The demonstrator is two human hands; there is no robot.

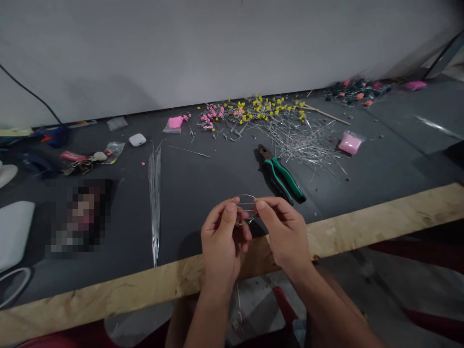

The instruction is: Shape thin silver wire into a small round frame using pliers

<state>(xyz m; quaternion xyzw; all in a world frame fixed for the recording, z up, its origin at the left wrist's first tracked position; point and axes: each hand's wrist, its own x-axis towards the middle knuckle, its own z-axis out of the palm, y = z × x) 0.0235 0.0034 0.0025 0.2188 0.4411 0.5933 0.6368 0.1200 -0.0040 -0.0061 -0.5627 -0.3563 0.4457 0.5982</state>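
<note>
My left hand (222, 238) and my right hand (286, 231) face each other above the table's front edge. Between their thumbs and fingertips they pinch a thin silvery wire (246, 203) bent into a rounded loop, with straight lengths running across it. Fingers hide part of its lower side. Just beyond my right hand lie pliers (283, 175) with green and black handles, jaws pointing away. Left of my left hand is a long bundle of straight wires (154, 203).
Toward the wall lies a heap of loose wires (300, 140), beside pieces with yellow tips (261, 108) and pink tips (212, 115). A pink packet (351, 143) sits to the right. Leftward are a white case (137, 140), keys (84, 164) and a pixelated dark object (83, 217).
</note>
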